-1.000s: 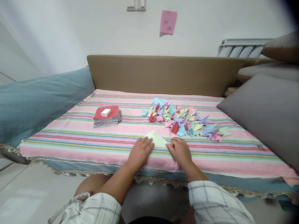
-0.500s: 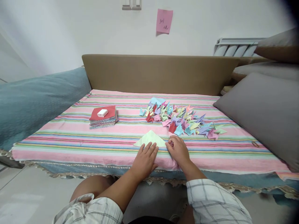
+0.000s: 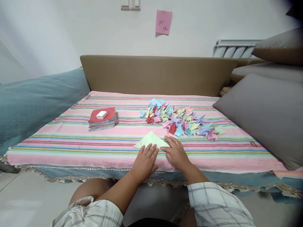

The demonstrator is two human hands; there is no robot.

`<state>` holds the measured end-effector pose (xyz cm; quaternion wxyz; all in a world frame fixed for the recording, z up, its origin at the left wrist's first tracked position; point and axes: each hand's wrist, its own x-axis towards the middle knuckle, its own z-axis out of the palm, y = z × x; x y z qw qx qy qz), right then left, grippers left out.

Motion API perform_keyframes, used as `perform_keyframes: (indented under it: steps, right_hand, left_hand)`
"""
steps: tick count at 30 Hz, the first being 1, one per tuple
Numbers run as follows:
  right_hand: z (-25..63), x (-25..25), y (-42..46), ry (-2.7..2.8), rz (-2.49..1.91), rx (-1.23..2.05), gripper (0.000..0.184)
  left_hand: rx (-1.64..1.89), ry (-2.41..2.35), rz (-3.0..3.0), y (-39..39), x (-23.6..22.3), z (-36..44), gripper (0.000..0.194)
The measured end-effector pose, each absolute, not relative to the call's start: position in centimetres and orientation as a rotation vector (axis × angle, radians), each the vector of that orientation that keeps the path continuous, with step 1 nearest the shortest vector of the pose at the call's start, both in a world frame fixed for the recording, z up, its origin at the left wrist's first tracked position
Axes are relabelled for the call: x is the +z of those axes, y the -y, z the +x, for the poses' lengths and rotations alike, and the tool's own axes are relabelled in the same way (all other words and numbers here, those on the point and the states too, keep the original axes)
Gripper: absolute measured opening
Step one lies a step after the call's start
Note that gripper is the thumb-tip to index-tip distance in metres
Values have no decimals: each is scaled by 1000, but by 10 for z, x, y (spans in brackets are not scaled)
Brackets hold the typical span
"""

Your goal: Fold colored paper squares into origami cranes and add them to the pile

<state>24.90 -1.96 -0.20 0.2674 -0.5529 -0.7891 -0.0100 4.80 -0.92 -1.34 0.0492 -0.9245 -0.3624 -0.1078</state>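
Note:
A pale green sheet of paper (image 3: 151, 139), folded into a triangle with its peak away from me, lies flat on the striped cloth (image 3: 94, 145). My left hand (image 3: 145, 160) rests with fingers stretched out on the triangle's near folded edge, about its middle. At the triangle's right corner is my right hand (image 3: 177, 154), its fingers spread and the tip of one digit touching the paper's near edge. Beyond the paper lies a pile of folded paper cranes (image 3: 182, 121) in many colours.
To the left sits a stack of paper sheets (image 3: 104, 123), red on top, bearing a small white block (image 3: 102, 115). A grey cushion (image 3: 255, 116) leans at the right. Behind the cloth rises a brown backrest (image 3: 151, 75); a blue armrest (image 3: 42, 104) bounds the left side.
My right hand has opened from curled fingers to spread ones, reaching slightly left along the paper's edge. My left hand stays on the triangle. The view has shifted slightly.

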Motion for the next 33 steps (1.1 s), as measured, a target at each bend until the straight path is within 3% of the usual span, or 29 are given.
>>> perform_keyframes:
  steps: [10, 16, 23, 33]
  right_hand:
    - [270, -3, 19, 1930, -1652, 0, 28]
    - [272, -2, 17, 1738, -1662, 122, 31]
    - [266, 0, 14, 1782, -1722, 191, 15]
    - [267, 0, 7, 1898, -1695, 262, 12]
  left_hand:
    - [-334, 1109, -2823, 9, -12, 48, 69]
    - [-345, 1106, -2824, 9, -11, 48, 70]
    - [-359, 1114, -2822, 9, -13, 47, 69]
    - [-357, 1108, -2831, 9, -13, 47, 68]
